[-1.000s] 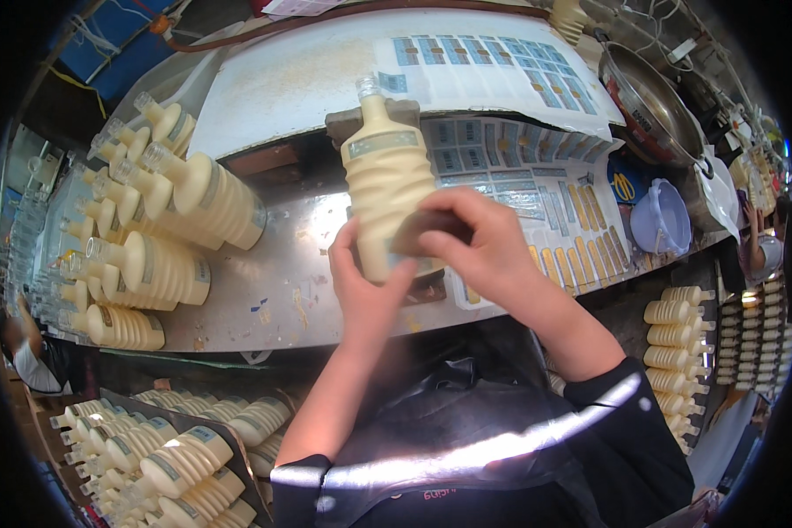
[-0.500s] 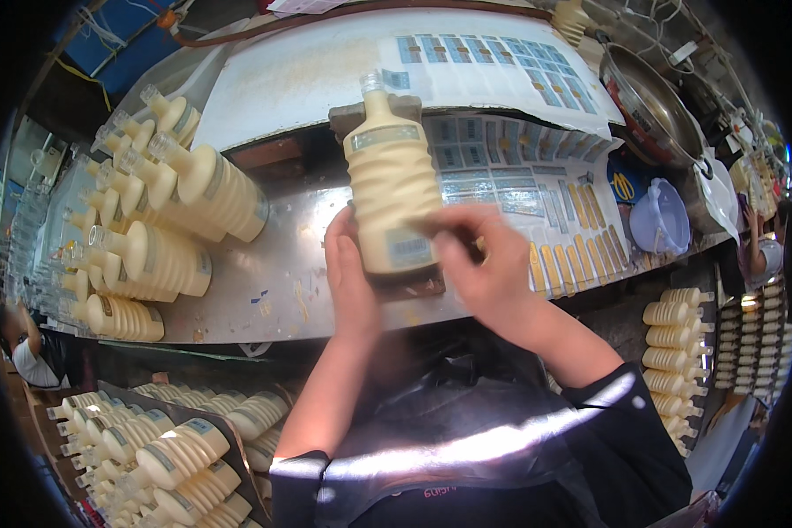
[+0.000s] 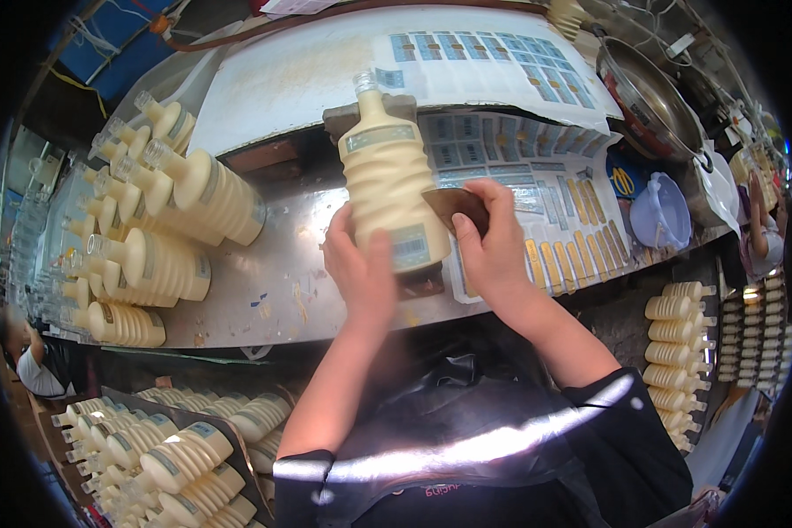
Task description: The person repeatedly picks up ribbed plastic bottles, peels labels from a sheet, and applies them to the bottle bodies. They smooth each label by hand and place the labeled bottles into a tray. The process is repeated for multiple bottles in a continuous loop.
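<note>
A cream-coloured bottle [image 3: 385,180] with wavy ridges and a clear neck lies on supports, neck pointing away. It has a patterned band at the shoulder and a bluish label [image 3: 409,244] near the base. My left hand [image 3: 361,268] grips the bottle's lower left side, its thumb over the front and somewhat blurred. In my right hand [image 3: 495,251], a flat dark brown scraper [image 3: 462,208] is pinched between thumb and fingers. The scraper's tip is close to the bottle's right side; whether it touches, I cannot tell.
Several similar bottles [image 3: 224,198] stand at the left of the metal table [image 3: 264,304]. Label sheets [image 3: 554,216] lie right of the bottle. A lilac bucket [image 3: 660,216] and a large pan [image 3: 647,97] are beyond. More bottles [image 3: 180,453] fill a crate at lower left; others [image 3: 673,352] are stacked right.
My right hand has drawn back to the right from the label, and the scraper now shows clearly. My left thumb has moved right, onto the bottle's lower front.
</note>
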A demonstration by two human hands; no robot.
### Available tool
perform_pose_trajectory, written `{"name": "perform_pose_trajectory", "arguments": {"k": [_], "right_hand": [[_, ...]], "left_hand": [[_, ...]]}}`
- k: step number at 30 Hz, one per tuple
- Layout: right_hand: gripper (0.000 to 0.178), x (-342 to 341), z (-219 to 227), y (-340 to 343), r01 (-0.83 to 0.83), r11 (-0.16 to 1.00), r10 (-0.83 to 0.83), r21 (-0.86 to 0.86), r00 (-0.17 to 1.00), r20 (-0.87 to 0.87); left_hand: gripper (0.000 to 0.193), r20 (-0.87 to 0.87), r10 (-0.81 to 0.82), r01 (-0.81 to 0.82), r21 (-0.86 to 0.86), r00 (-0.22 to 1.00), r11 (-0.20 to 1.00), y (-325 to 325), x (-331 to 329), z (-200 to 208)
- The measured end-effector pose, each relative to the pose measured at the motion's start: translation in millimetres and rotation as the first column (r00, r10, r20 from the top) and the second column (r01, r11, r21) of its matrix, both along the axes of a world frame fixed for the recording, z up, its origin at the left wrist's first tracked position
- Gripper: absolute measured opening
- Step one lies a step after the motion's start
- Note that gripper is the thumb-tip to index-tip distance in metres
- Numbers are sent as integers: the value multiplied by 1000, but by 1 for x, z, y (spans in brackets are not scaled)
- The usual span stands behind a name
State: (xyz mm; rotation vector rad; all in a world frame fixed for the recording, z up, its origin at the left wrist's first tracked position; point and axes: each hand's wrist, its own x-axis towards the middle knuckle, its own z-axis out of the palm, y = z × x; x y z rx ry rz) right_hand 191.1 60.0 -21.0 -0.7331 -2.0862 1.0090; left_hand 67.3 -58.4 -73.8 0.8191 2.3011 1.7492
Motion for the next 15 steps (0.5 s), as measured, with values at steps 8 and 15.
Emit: {"name": "perform_pose_trajectory", "arguments": {"k": [8,15], "right_hand": [[34,6,13,9,-221,820,254,528,967,12],[36,-2,50,-26,-405,642,403,651,901,164]], "left_hand": [[55,394,-128,28,250,910,968,-6,-5,20],[35,518,-193,-4,355,834,935,-13,-19,6]]}}
